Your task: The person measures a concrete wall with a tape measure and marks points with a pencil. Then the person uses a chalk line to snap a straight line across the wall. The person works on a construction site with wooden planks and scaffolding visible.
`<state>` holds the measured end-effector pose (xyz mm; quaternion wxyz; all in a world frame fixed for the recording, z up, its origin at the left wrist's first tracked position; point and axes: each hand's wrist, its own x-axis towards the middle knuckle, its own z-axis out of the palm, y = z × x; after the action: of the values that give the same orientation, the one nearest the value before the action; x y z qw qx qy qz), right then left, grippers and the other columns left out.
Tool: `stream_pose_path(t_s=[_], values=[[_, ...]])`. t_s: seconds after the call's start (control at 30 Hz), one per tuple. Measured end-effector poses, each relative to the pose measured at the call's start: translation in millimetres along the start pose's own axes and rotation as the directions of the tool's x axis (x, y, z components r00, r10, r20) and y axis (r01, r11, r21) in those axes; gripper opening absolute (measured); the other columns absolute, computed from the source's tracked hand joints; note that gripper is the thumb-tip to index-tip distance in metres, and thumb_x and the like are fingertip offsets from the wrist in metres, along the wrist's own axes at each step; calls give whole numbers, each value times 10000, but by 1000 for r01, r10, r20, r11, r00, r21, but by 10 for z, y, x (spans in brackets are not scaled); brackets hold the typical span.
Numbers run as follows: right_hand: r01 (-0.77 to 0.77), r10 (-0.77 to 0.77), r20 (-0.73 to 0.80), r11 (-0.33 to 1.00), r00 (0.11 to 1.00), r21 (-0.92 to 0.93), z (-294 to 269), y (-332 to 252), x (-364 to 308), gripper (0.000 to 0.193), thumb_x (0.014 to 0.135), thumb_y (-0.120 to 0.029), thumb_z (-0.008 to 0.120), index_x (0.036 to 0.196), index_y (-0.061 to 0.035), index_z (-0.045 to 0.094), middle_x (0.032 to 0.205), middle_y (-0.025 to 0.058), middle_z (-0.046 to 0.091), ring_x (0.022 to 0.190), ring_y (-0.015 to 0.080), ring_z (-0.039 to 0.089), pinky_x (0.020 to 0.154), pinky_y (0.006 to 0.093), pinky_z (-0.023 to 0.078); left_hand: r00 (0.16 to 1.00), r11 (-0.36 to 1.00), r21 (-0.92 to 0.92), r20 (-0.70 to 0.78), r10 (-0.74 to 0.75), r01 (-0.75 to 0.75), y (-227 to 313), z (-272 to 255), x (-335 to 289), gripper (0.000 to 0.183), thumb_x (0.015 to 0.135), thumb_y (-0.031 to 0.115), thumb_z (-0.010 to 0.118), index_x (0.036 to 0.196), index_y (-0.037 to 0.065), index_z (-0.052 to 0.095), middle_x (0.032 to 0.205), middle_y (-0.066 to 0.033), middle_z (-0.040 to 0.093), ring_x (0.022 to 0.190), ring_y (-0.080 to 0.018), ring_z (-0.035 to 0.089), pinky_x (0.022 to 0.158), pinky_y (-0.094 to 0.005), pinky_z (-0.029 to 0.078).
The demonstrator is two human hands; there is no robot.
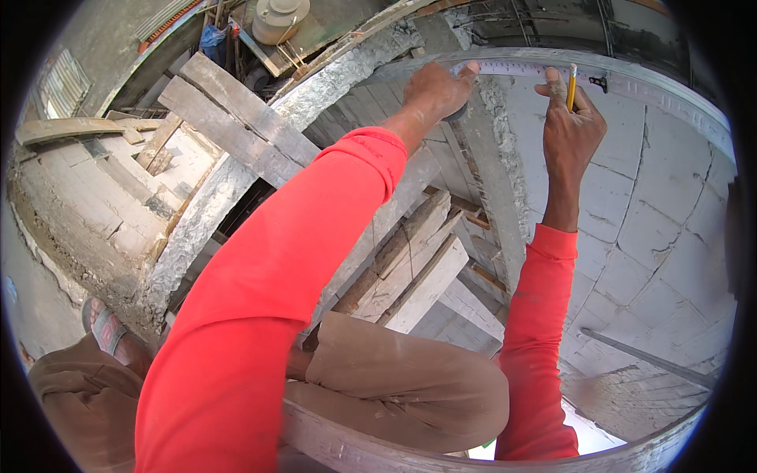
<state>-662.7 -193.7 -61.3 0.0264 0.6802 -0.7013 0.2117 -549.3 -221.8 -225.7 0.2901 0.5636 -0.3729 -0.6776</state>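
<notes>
Both my arms, in red sleeves, reach up to a long pale beam along the top of the view. My left hand [438,91] is closed, its thumb by a tape measure's pale blade [512,68]; a dark rounded edge, probably the tape's case, shows under the palm. Rightward along the beam runs the blade, towards a small black piece [599,83] that could be its end hook. My right hand [576,126] is raised just below the blade, fingers closed around a yellow pencil [571,88] that points upward.
Beneath my arms lie rough wooden boards [414,260] and planks [236,118]. A block wall [631,213] rises on the right, with a thin bar [646,359] across it. My bent knee [410,378] and sandalled foot [106,327] are below. A round container [280,17] stands far down.
</notes>
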Motion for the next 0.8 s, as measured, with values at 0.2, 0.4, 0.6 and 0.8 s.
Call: stream_pose_path(t_s=[0.2,0.4,0.6,0.8], values=[[-46,45,19,996,999,80,-25,-62,13,338,1032,-327,765,881,-30,824,621,-32,496,602,86,408,570,298,333,1000,999,-39,17,-23,24,55,-29,-14,890,962,750,624,977,-134,732,936,-220,744,774,-320,753,547,-420,624],[-10,10,1,997,1000,71,-40,-51,39,365,1028,-346,763,872,-22,825,606,-19,492,594,91,408,568,306,336,1000,998,-55,-3,-7,7,75,-11,-58,849,978,726,625,916,-115,722,877,-200,728,712,-310,736,533,-425,603],[-6,5,6,1000,1000,21,-55,-60,37,367,1029,-343,764,884,-13,834,600,-30,492,579,84,410,559,305,333,998,999,36,48,-37,35,99,-57,-73,830,997,745,570,962,-67,739,887,-191,755,672,-314,751,618,-417,616],[9,-8,-5,999,1000,49,-25,-51,35,381,1026,-412,772,942,-51,861,592,-70,447,557,54,355,537,284,270,1000,1000,-14,10,16,-16,78,-52,-90,817,998,720,594,848,-75,710,775,-167,704,610,-298,702,551,-444,552]])
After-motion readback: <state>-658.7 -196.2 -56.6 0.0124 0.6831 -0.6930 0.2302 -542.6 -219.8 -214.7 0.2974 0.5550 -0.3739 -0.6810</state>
